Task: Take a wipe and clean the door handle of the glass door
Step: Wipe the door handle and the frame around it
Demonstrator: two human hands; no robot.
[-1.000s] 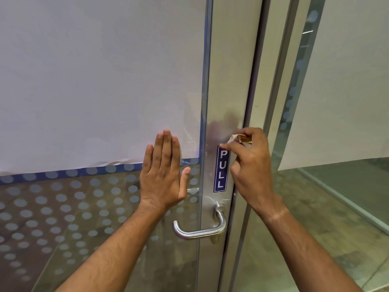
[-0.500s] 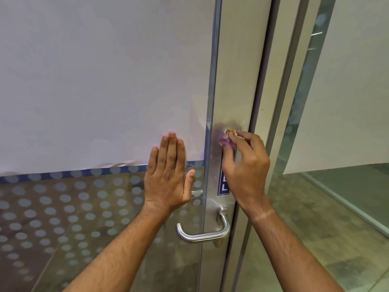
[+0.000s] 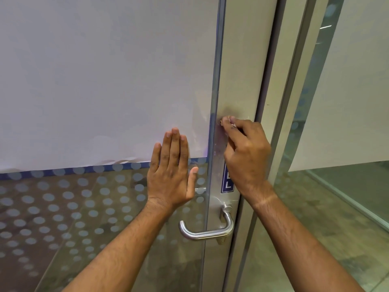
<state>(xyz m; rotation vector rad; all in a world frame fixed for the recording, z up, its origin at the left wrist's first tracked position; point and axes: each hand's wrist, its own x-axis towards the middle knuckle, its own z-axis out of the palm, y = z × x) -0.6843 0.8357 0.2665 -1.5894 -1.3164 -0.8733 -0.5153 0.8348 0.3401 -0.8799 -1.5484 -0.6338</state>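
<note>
A silver lever door handle [image 3: 207, 231] sticks out from the metal stile [image 3: 240, 81] of the glass door [image 3: 88, 207]. My right hand [image 3: 245, 157] is pressed against the stile above the handle, fingers pinched on a small crumpled wipe [image 3: 226, 121] that is mostly hidden under the fingertips. It covers most of a blue PULL sticker [image 3: 227, 183]. My left hand [image 3: 171, 174] lies flat on the glass, left of the stile, fingers together, holding nothing.
White paper [image 3: 101, 76] covers the upper glass; below it runs a blue strip and a pattern of frosted dots. The door frame [image 3: 282, 102] and another glass panel [image 3: 347, 186] stand to the right, with tiled floor beyond.
My right hand has moved with the wipe from the top of the PULL sticker up and to the left along the stile. My left hand stays flat on the glass.
</note>
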